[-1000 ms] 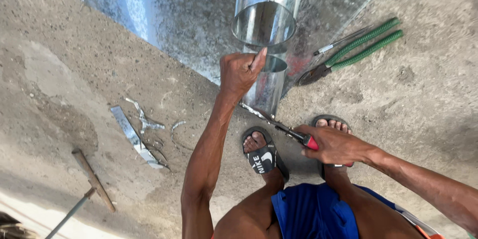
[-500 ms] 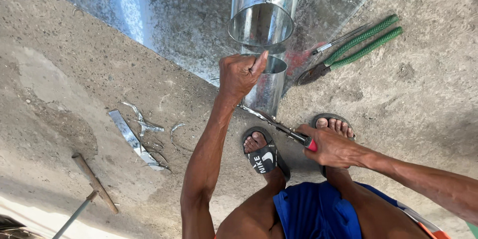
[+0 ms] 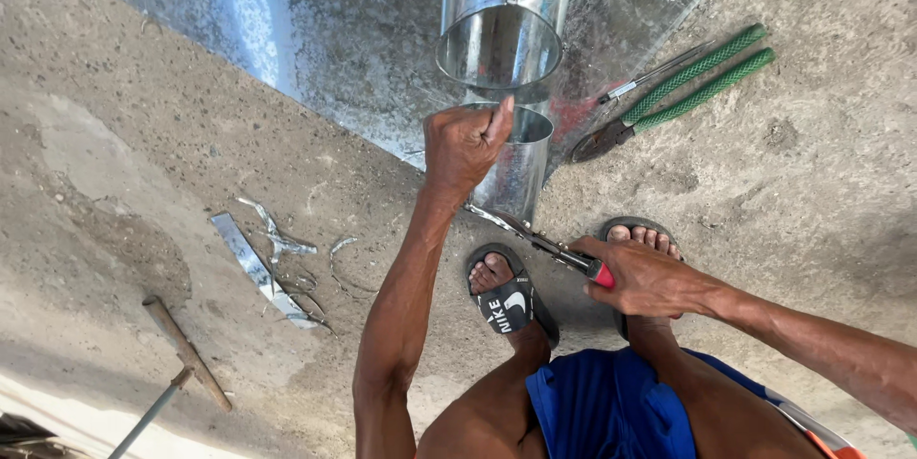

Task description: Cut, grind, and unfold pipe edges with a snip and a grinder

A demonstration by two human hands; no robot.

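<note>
My left hand (image 3: 465, 142) grips the rim of a short galvanised metal pipe section (image 3: 521, 168) that stands upright on the ground. A longer shiny metal pipe (image 3: 504, 15) stands just behind it. My right hand (image 3: 642, 277) holds red-handled tin snips (image 3: 544, 244) whose blades meet the lower edge of the short pipe. My feet in sandals are planted just below the pipe.
A large galvanised sheet (image 3: 315, 29) lies flat under and behind the pipes. Green-handled snips (image 3: 673, 96) rest at the right on the concrete. Metal offcuts (image 3: 272, 263) and a hammer (image 3: 181, 354) lie at the left.
My left hand has shifted slightly on the pipe rim. The snips stay at the pipe's lower edge, with hardly any other movement.
</note>
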